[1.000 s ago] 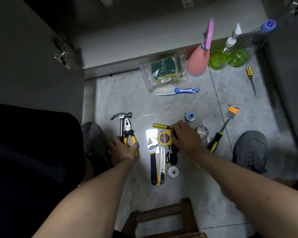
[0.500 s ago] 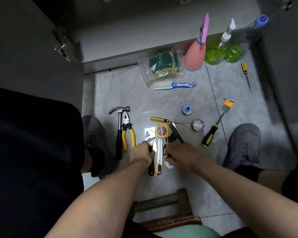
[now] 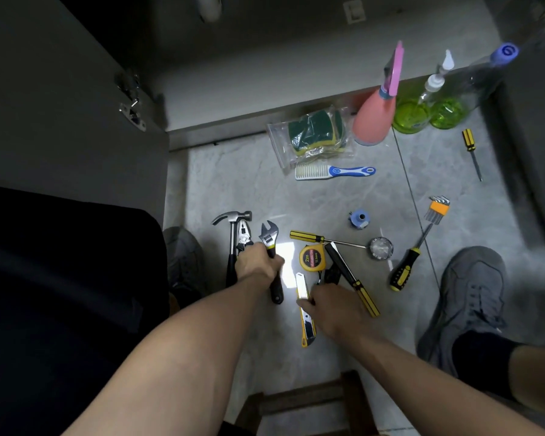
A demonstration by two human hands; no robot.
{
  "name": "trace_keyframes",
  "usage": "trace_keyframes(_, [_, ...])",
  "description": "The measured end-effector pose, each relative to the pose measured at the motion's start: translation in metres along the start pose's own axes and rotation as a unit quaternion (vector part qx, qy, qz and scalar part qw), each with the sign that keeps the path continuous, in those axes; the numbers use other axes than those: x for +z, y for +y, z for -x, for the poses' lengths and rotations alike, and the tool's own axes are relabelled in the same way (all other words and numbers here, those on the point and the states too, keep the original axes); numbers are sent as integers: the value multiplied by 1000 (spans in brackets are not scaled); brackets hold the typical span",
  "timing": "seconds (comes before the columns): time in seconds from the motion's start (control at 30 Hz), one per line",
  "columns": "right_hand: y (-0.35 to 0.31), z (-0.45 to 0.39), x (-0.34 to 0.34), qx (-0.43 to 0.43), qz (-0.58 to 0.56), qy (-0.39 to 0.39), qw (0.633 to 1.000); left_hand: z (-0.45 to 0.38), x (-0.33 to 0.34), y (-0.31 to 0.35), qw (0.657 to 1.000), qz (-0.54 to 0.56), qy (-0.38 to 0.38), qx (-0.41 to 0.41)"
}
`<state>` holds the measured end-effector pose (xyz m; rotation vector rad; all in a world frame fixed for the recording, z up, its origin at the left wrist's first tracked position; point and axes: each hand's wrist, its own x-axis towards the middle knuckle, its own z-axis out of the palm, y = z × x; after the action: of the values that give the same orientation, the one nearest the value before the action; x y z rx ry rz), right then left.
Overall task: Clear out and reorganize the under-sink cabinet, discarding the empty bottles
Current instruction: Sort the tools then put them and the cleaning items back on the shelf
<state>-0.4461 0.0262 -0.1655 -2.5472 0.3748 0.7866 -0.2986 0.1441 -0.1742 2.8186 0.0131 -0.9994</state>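
Left hand (image 3: 258, 265) clenched round the handle of the adjustable wrench (image 3: 269, 243), jaw end pointing away from the person, handle tip on the floor (image 3: 233, 171). Just left of that hand: hammer (image 3: 232, 221) and pliers (image 3: 243, 236), side by side, pliers partly hidden by the hand.

Right hand (image 3: 331, 305) curled over the yellow utility knife (image 3: 304, 309), fingers pinching its middle; knife lies lengthwise on the floor. Just beyond the right hand: yellow tape measure (image 3: 310, 258), a black-and-yellow tool (image 3: 353, 281) lying diagonally, and a thin yellow-handled screwdriver (image 3: 320, 239) whose tip reaches a small round shiny thing (image 3: 381, 247). Further right: bigger screwdriver (image 3: 406, 267), hex key set (image 3: 438, 209), blue roll (image 3: 359, 218).

Well ahead of both hands, at the open cabinet edge: pink spray bottle (image 3: 373, 118), two green-tinted bottles (image 3: 428, 113), clear bottle with a blue cap (image 3: 482, 77), all upright or leaning; whether they are empty, cannot tell. Bag of sponges (image 3: 315, 133) and blue-handled comb (image 3: 334, 172) just in front of them. Small screwdriver (image 3: 471, 152) far right. Grey shoe (image 3: 466, 297) right of the right hand.
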Motion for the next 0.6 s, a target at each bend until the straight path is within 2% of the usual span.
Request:
trace_keyframes(0.17, [-14,-14,1,23,17,-9,1000,-10,-4,-1,1000,19,6,-22])
trace_keyframes(0.37, [-17,-25,5,62,-79,-6,995,-9,-3,-8,998,55,25,-22])
trace_keyframes(0.5, [-9,-47,-21,39,-117,19,992,-1,-1,-20,986,132,90,-52])
trace_keyframes(0.6, [-16,-75,-40,14,-82,6,996,10,0,-28,977,152,123,-89])
